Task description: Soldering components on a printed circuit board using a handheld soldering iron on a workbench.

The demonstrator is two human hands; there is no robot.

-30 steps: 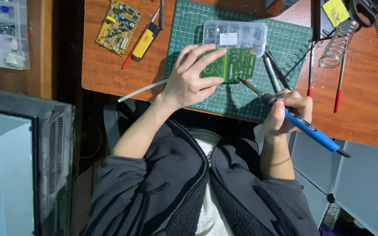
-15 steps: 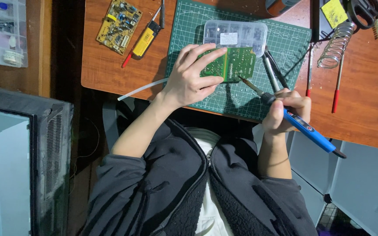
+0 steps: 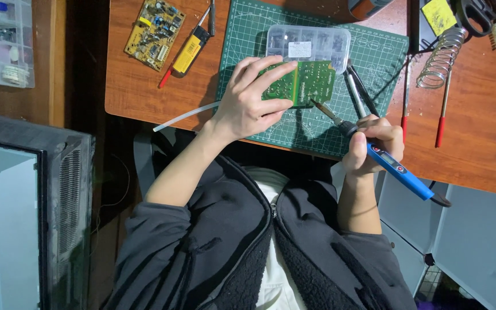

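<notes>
Hands work at centre frame. Left hand (image 3: 248, 103), fingers spread, pinches a green circuit board (image 3: 308, 83) tilted over the cutting mat (image 3: 374, 63). Right hand (image 3: 371, 143), fingers curled tight, grips a blue soldering iron (image 3: 397, 169), tip touching the board's edge. Clear parts box (image 3: 308, 41) behind holds small components.

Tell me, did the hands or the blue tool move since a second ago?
Hardly. The right hand keeps the blue soldering iron with its tip at the green circuit board, which the left hand still holds on the green cutting mat. Nothing was picked up or let go.
</notes>
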